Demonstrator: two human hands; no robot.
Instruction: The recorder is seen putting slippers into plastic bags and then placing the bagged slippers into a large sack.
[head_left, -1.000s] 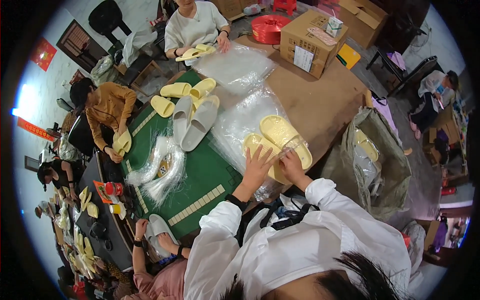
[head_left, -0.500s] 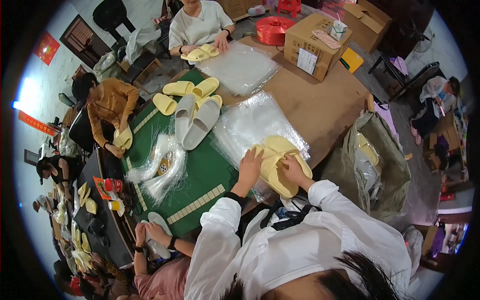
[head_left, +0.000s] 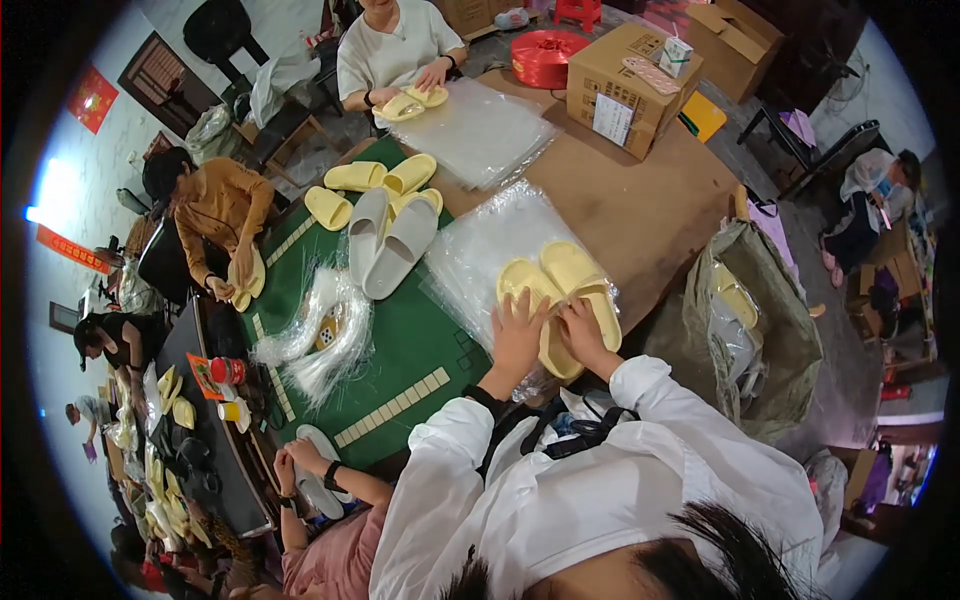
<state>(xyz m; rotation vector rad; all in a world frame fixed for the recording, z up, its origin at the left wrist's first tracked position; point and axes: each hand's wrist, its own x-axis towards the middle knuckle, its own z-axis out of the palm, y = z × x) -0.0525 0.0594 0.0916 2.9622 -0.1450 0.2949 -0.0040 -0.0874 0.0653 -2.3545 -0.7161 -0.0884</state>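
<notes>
Both hands, left hand (head_left: pixel 518 335) and right hand (head_left: pixel 583 335), now press flat, fingers spread, on the yellow slippers (head_left: pixel 562 292), realigned side-by-side atop the plastic bags (head_left: pixel 480 250), frame centre.

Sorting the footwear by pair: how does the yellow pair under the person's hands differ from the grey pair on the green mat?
The yellow slippers are pale yellow; the grey slippers are light grey. The yellow pair lies on a stack of clear plastic bags with the left hand and right hand on it; the grey pair lies on the green mat, untouched. Both are slide-style slippers lying side by side.
</notes>
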